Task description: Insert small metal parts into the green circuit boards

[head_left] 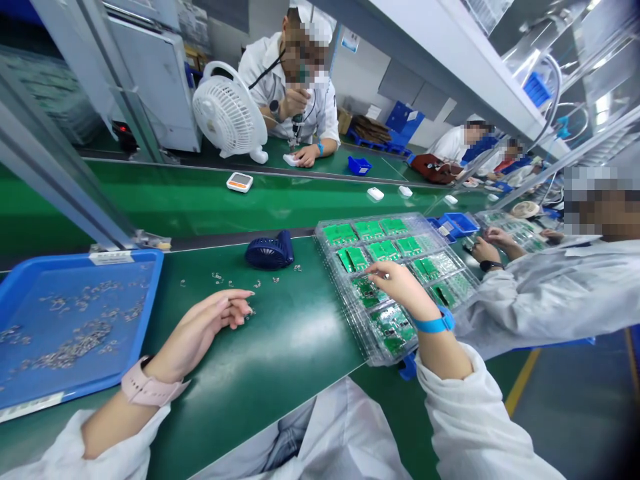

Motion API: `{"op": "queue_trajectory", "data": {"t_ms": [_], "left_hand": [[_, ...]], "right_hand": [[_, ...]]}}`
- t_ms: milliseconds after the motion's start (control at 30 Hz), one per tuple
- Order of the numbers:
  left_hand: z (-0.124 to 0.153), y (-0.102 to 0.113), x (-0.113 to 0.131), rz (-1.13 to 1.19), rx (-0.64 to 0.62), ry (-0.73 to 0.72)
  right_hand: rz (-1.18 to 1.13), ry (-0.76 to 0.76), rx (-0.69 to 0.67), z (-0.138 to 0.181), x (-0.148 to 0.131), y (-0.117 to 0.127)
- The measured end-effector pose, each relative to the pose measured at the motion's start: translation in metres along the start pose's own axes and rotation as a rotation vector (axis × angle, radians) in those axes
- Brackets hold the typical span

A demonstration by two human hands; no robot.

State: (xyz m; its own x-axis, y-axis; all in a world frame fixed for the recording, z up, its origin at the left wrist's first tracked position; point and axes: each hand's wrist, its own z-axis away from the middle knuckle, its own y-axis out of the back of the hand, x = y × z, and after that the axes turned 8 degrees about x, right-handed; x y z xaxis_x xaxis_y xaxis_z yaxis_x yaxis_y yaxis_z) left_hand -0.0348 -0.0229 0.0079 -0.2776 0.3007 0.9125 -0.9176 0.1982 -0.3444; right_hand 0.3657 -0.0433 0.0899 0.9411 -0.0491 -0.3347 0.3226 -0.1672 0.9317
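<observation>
My left hand [207,323] hovers low over the green table, palm sideways, its fingers loosely bent and apart. Close to its fingertips is a small metal clip [251,313]; whether they touch it is hard to see. More small clips [217,277] lie scattered just beyond. Over a clear plastic tray [369,357], my right hand [400,285] has thumb and forefinger drawn together above a green circuit board [367,292]. What sits in that pinch is too small to make out. Other boards [393,327] fill the tray's compartments.
A blue tray [156,283] of loose metal clips stands at left. A dark blue handheld fan [267,253] lies behind the hands. Beyond are a green conveyor [190,200] with white devices, a white fan [227,113] and a seated co-worker [260,63]. Another person's sleeve [545,300] is close at right.
</observation>
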Motion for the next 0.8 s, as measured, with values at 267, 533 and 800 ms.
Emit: {"op": "queue_trajectory", "data": {"t_ms": [267, 533, 800], "left_hand": [[0.000, 0.001, -0.003, -0.005, -0.012, -0.024], [0.001, -0.001, -0.001, 0.037, -0.021, -0.065], [0.001, 0.001, 0.000, 0.081, -0.030, -0.119]], "right_hand": [[0.429, -0.095, 0.005, -0.037, -0.033, -0.017], [0.632, -0.141, 0.242, -0.025, -0.048, 0.009], [-0.146, 0.277, 0.340, 0.070, -0.149, 0.007]]}}
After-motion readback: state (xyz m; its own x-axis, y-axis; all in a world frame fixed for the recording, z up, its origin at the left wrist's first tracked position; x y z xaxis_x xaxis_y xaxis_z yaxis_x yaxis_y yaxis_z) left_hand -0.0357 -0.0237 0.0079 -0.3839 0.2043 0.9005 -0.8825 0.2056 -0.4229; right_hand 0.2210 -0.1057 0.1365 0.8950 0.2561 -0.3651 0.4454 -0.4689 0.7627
